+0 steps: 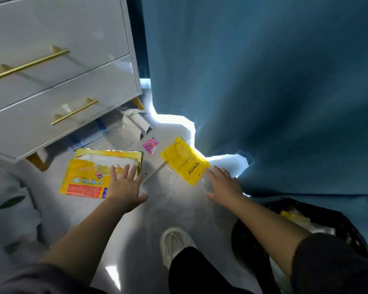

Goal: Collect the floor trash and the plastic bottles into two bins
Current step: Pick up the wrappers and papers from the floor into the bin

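1. Nearest me, at my right side, stands the black bin, which already holds some yellow trash. My white shoe is planted on the floor just beside it.
2. My left hand is flat with the fingers spread apart, holding nothing. Its fingertips lie over the right edge of the large yellow bag; I cannot tell whether they press it yet.
3. My right hand is likewise spread and empty, its fingertips at the near corner of the small yellow pouch, which lies flat by the hem of the blue curtain.
4. I judge this as the floor-trash step, with both wrappers about to be taken. Each is flat on smooth floor, so I will need to slide or lift an edge before pinching.
5. Beyond them lies a little pink packet.
6. Farthest, under the white drawers, is clear plastic litter, perhaps a bottle; it is too blurred to tell.
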